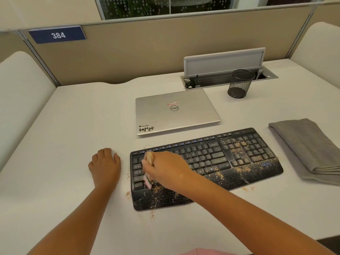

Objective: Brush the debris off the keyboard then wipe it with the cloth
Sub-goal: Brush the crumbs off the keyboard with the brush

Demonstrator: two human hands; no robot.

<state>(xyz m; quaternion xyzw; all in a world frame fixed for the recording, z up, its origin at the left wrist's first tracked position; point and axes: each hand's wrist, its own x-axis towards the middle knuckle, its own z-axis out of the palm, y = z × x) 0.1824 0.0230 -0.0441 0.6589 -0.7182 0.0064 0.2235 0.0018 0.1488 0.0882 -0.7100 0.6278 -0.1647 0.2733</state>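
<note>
A black keyboard [217,159] lies on the white desk, strewn with tan debris [237,151] over its number pad and palm rest. My right hand [165,168] grips a wooden-handled brush [149,170] over the keyboard's left end, its pale bristles down on the keys. My left hand [105,164] rests flat on the desk just left of the keyboard. A folded grey cloth [309,148] lies to the right of the keyboard.
A shut silver laptop [174,111] lies behind the keyboard. A black mesh pen cup [240,83] stands by an open cable hatch [226,70] at the back right. Crumbs dot the desk [64,126] near the keyboard's left and front edges. Partition walls enclose the desk.
</note>
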